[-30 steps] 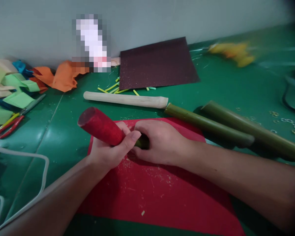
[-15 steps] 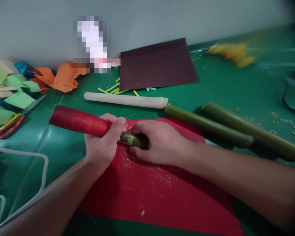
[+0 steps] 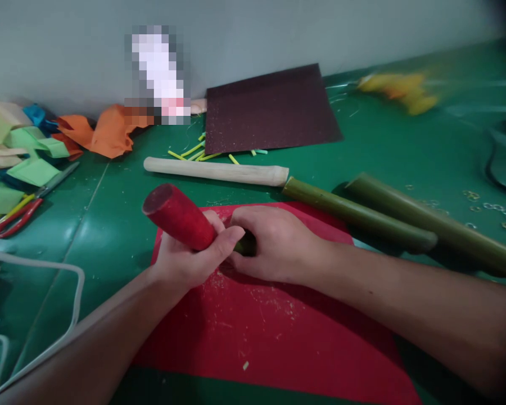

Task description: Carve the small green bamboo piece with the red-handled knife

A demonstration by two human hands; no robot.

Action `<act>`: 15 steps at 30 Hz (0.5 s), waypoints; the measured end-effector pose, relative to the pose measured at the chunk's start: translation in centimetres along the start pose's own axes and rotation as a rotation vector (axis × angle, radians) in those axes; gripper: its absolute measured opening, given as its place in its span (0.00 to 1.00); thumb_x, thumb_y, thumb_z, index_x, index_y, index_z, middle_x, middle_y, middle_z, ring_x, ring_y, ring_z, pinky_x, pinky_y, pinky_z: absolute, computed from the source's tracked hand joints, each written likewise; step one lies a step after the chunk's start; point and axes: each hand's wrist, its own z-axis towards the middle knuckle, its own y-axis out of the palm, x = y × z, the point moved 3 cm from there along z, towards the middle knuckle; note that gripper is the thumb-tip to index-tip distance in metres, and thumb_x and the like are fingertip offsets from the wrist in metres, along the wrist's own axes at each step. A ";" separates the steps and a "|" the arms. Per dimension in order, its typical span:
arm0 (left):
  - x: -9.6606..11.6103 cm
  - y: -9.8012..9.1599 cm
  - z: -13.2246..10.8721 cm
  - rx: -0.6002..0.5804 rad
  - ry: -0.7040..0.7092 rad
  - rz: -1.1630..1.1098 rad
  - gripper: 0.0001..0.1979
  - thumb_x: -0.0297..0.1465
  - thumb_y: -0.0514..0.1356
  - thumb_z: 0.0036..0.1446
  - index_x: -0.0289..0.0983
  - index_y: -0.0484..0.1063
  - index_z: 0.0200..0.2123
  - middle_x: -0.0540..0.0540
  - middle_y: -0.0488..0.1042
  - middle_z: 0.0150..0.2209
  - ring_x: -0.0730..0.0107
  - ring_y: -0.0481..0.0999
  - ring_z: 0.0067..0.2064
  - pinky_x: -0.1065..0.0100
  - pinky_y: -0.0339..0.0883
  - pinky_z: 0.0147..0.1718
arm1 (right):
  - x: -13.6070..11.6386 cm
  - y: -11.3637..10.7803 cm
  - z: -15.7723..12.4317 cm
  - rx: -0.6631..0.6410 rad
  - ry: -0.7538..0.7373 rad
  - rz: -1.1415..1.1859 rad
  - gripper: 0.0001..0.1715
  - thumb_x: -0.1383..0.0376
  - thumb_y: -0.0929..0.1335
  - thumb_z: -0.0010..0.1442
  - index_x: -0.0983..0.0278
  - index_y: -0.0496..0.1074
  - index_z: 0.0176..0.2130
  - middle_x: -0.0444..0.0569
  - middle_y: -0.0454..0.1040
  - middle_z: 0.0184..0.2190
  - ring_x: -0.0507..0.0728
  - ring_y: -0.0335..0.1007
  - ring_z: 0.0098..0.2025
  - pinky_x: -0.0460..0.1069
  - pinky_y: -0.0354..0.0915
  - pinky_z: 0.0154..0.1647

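Observation:
My left hand [image 3: 194, 256] is wrapped round the thick red wooden handle [image 3: 181, 219] of a carving tool, its butt end tilted up toward me. The tool's tip is hidden between my hands. My right hand [image 3: 274, 242] grips a short piece of green bamboo [image 3: 247, 243] against a red sheet [image 3: 274, 337], its fingers curled over the top. Most of the bamboo is covered by my fingers. My left thumb reaches close to the right hand's fingertips. Pale shavings [image 3: 284, 304] are scattered over the sheet.
Behind my hands lie a peeled pale stick [image 3: 215, 171] and two green bamboo lengths [image 3: 362, 216]. A dark brown sheet [image 3: 270, 112] covers some yellow strips. Red-handled scissors [image 3: 19, 218] and folded papers [image 3: 34, 169] are at left, near a white cable [image 3: 78, 292]. Small rings [image 3: 493, 207] lie at right.
My left hand has moved right and slightly down, closer to my right hand. The red handle has swung from lying nearly level to pointing up toward me. My right hand stays put.

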 end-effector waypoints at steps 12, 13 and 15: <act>-0.3 -0.1 -0.3 0.162 -0.082 -0.063 0.09 0.29 0.68 0.51 0.39 0.72 0.21 0.53 0.72 0.20 0.77 0.70 0.21 0.75 0.69 0.22 | 0.2 0.1 0.0 0.021 0.023 -0.047 0.10 0.60 0.71 0.51 0.63 0.70 0.32 0.44 0.73 0.29 0.51 0.64 0.29 0.46 0.53 0.29; -0.4 -0.1 -0.3 0.188 -0.124 -0.083 0.09 0.29 0.67 0.51 0.39 0.73 0.22 0.53 0.71 0.20 0.78 0.68 0.20 0.75 0.68 0.21 | 0.1 0.1 0.0 0.006 0.024 -0.052 0.11 0.59 0.71 0.51 0.63 0.70 0.33 0.44 0.73 0.30 0.51 0.64 0.30 0.47 0.53 0.29; -0.5 -0.2 -0.3 0.213 -0.165 -0.129 0.11 0.31 0.67 0.52 0.38 0.72 0.21 0.53 0.69 0.19 0.79 0.65 0.19 0.74 0.66 0.19 | 0.1 0.1 0.1 -0.019 0.021 -0.051 0.12 0.59 0.71 0.52 0.63 0.71 0.34 0.45 0.74 0.32 0.51 0.65 0.31 0.47 0.53 0.29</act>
